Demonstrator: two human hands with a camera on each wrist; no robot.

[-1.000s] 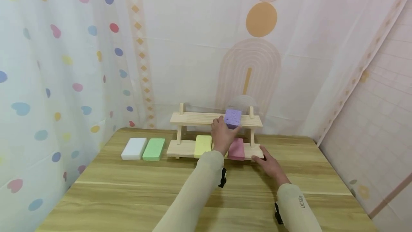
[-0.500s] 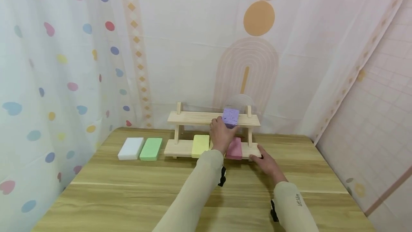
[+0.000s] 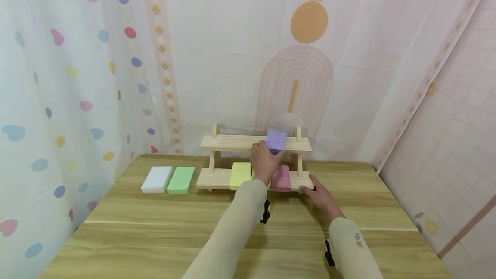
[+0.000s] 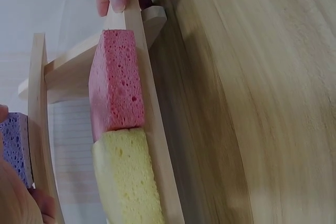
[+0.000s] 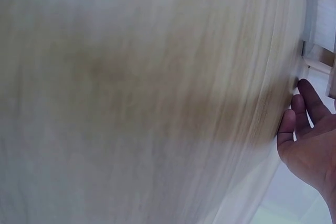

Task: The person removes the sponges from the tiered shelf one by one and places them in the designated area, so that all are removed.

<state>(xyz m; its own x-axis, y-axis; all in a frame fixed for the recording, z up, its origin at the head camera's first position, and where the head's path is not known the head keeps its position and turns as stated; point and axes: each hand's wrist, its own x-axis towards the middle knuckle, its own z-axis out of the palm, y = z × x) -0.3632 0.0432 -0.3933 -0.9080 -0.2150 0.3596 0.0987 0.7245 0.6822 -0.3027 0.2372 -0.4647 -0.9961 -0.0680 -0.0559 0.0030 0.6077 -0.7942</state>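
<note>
My left hand (image 3: 264, 162) grips a purple sponge (image 3: 276, 140) at the right part of the upper tier of a two-tier wooden shelf (image 3: 228, 142). In the left wrist view that purple sponge (image 4: 17, 148) is against the upper board, between thumb and fingers. On the lower tier lie a yellow sponge (image 3: 240, 175) and a pink sponge (image 3: 280, 178). Between them, another yellow one is mostly hidden by my left wrist. My right hand (image 3: 322, 195) holds the lower board's right end, its thumb and fingers on either side of the wood.
A white sponge (image 3: 156, 179) and a green sponge (image 3: 181, 180) lie side by side on the wood-grain table (image 3: 155, 231), left of the shelf. A patterned curtain (image 3: 224, 76) hangs close behind the table.
The head view has shifted slightly. Both hands stay where they were, the left on the purple sponge and the right at the shelf's end.
</note>
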